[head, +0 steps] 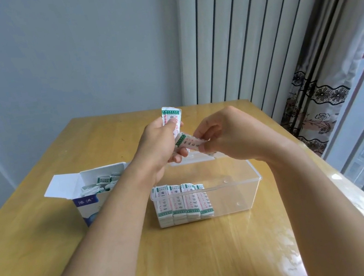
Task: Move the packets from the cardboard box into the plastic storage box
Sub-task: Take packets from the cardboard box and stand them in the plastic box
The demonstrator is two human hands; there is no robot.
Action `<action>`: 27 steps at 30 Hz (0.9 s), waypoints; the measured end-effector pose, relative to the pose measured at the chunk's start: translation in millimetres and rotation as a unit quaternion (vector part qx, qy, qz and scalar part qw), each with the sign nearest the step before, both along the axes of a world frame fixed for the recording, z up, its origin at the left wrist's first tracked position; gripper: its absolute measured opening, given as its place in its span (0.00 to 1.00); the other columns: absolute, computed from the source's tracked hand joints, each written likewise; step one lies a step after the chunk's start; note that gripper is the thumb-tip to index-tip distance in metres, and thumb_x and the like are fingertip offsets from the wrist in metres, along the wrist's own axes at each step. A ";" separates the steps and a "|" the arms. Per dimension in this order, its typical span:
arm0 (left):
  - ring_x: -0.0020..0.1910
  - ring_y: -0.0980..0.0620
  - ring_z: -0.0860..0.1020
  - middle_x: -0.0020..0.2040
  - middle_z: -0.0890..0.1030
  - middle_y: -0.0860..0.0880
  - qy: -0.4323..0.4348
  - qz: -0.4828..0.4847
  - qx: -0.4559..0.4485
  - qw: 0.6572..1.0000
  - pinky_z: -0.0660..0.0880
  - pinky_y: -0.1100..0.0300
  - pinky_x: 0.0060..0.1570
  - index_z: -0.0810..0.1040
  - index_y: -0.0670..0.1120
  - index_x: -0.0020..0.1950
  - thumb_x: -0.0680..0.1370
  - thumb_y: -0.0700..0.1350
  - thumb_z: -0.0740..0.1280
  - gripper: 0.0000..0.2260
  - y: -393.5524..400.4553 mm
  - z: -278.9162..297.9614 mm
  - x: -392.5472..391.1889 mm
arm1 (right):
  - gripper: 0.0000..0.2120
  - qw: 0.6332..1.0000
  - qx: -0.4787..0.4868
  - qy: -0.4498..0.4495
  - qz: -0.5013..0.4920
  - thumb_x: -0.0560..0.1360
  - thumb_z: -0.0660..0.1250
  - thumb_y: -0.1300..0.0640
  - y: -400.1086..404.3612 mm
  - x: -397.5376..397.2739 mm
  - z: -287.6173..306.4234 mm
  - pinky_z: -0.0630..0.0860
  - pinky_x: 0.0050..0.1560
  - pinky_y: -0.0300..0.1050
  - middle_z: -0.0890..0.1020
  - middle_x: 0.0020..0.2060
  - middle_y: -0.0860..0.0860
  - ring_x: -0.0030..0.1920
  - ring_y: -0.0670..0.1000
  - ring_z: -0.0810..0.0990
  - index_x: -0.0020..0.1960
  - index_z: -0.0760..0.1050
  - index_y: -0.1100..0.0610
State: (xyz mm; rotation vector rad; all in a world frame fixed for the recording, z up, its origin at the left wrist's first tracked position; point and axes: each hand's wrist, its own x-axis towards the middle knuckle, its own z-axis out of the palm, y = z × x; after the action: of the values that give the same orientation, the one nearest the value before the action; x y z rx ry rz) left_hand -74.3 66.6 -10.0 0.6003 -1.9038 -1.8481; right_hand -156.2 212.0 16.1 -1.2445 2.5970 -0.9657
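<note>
- A wooden table [197, 256] is seen from above, with two bare forearms reaching forward over it.
- The left hand [157, 142] is raised above the table; its fingers are curled round a small bundle of white-and-green packets [171, 115], which stands upright out of the grip.
- The right hand [219, 136], at 3 o'clock of the left, pinches a single packet [188, 140] between thumb and fingertips; the packet is tilted and is also touched by the left fingers.
- The step in hand appears to be sorting held packets one by one before placing.
- The clear plastic storage box [246, 189] lies directly beneath the hands. Four rows of packets [182, 201] already stand at its 9 o'clock end; the rest looks free.
- The next move likely calls for lowering the single packet into the box beside those rows.
- The open cardboard box [89, 198], at 9 o'clock of the plastic box, is seen to contain more loose packets [101, 183].
- Nothing is seen blocking the way down.
- A white radiator [242, 30] and a patterned curtain [319, 94] lie at 1 o'clock beyond the table.
</note>
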 end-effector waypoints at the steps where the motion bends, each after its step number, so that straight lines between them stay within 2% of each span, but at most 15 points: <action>1: 0.28 0.49 0.79 0.46 0.83 0.40 0.007 0.008 -0.007 1.000 0.71 0.61 0.24 0.76 0.45 0.58 0.87 0.48 0.57 0.11 -0.7 0.5 -0.1 | 0.10 1.000 -0.012 -0.010 -0.012 0.73 0.76 0.61 0.9 -0.7 0.3 0.84 0.46 0.49 0.87 0.39 0.42 0.40 0.45 0.85 0.44 0.82 0.46; 4: 0.35 0.48 0.84 0.46 0.84 0.41 0.021 0.005 0.007 1.000 0.78 0.57 0.29 0.76 0.48 0.60 0.87 0.47 0.56 0.10 0.7 1.4 0.8 | 0.07 0.989 -0.110 -0.096 -0.024 0.73 0.75 0.64 0.4 -2.2 1.2 0.85 0.47 0.54 0.88 0.40 0.46 0.41 0.48 0.87 0.45 0.82 0.54; 7: 0.41 0.45 0.85 0.48 0.84 0.40 0.020 -0.032 0.061 0.997 0.81 0.53 0.34 0.77 0.46 0.62 0.86 0.44 0.57 0.11 5.6 2.5 1.9 | 0.07 0.961 -0.198 -0.187 -0.037 0.73 0.74 0.68 -3.6 -1.1 2.0 0.84 0.44 0.46 0.88 0.42 0.51 0.42 0.50 0.88 0.49 0.79 0.61; 11: 0.45 0.42 0.86 0.53 0.84 0.40 0.021 -0.066 0.086 0.994 0.84 0.48 0.39 0.78 0.45 0.64 0.86 0.43 0.58 0.11 10.2 1.5 0.9 | 0.08 0.933 -0.261 -0.243 -0.049 0.73 0.74 0.68 -4.7 -4.8 -0.3 0.79 0.40 0.41 0.87 0.44 0.55 0.42 0.51 0.87 0.49 0.77 0.60; 13: 0.44 0.42 0.86 0.54 0.84 0.40 0.029 -0.076 0.100 0.992 0.84 0.48 0.41 0.78 0.45 0.64 0.86 0.43 0.59 0.11 11.9 1.5 0.8 | 0.09 0.934 -0.262 -0.237 -0.058 0.73 0.75 0.67 -4.3 -7.9 -2.1 0.75 0.35 0.36 0.87 0.44 0.54 0.39 0.45 0.85 0.48 0.77 0.58; 15: 0.44 0.40 0.85 0.54 0.84 0.39 0.042 -0.083 0.123 0.988 0.84 0.48 0.44 0.78 0.44 0.63 0.86 0.43 0.59 0.11 13.1 1.7 0.6 | 0.12 0.938 -0.256 -0.223 -0.070 0.73 0.76 0.65 -4.5 -9.6 -3.8 0.72 0.33 0.32 0.87 0.43 0.52 0.36 0.40 0.83 0.51 0.77 0.56; 19: 0.44 0.42 0.86 0.54 0.85 0.42 0.043 -0.096 0.128 0.986 0.84 0.48 0.49 0.79 0.46 0.60 0.86 0.43 0.59 0.10 14.6 -0.2 -0.3 | 0.31 0.963 -0.202 -0.173 -0.048 0.76 0.74 0.63 -5.0 -13.1 -9.5 0.74 0.36 0.36 0.86 0.43 0.50 0.39 0.42 0.83 0.70 0.66 0.40; 23: 0.42 0.47 0.86 0.54 0.84 0.43 0.037 -0.095 0.114 0.988 0.84 0.47 0.50 0.80 0.46 0.59 0.86 0.42 0.59 0.09 14.9 -2.7 -1.6 | 0.30 0.976 -0.167 -0.135 -0.046 0.75 0.74 0.63 -8.5 -14.8 -12.4 0.78 0.38 0.41 0.84 0.46 0.51 0.43 0.47 0.84 0.72 0.71 0.42; 27: 0.43 0.48 0.86 0.55 0.84 0.43 0.037 -0.089 0.115 0.989 0.84 0.49 0.48 0.79 0.45 0.62 0.86 0.42 0.59 0.10 14.9 -3.7 -3.0 | 0.27 0.978 -0.157 -0.132 -0.046 0.77 0.72 0.64 -8.6 -14.3 -12.2 0.76 0.34 0.34 0.83 0.49 0.49 0.44 0.45 0.83 0.72 0.71 0.46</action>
State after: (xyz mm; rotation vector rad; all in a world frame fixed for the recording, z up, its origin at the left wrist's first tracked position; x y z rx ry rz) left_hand -77.3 81.6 -13.7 0.4371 -1.7581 -2.1923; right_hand -170.4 203.4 3.9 -0.9741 2.3759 -1.4952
